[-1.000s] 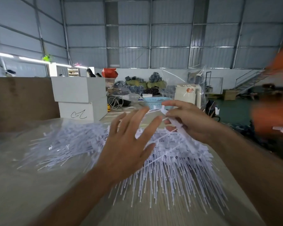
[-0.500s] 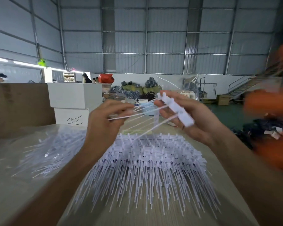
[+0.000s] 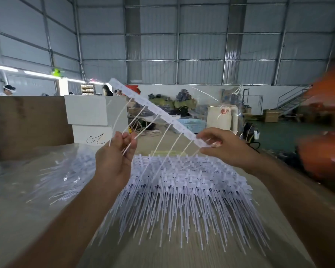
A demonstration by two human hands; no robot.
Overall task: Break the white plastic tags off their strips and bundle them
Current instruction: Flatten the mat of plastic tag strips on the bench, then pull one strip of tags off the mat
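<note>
My right hand (image 3: 226,147) pinches the low end of a white tag strip (image 3: 157,113), raised slantwise toward 11 o'clock. My left hand (image 3: 114,161) pinches several hanging tag stems (image 3: 127,120). Tag pile (image 3: 182,190) lies on the table (image 3: 17,219) below, at 6 o'clock.

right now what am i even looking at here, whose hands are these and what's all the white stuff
There is no machine here. A person wears a camera on the head, so the single picture looks forward and down at their own two hands. The right hand pinches the lower end of a white plastic strip raised in the air, with thin tags hanging from it like comb teeth. The left hand pinches the ends of a few of those tags. Below, on the table, lies a big pile of strips, and to the left a clear plastic bag with more. Behind is a large warehouse.
</note>
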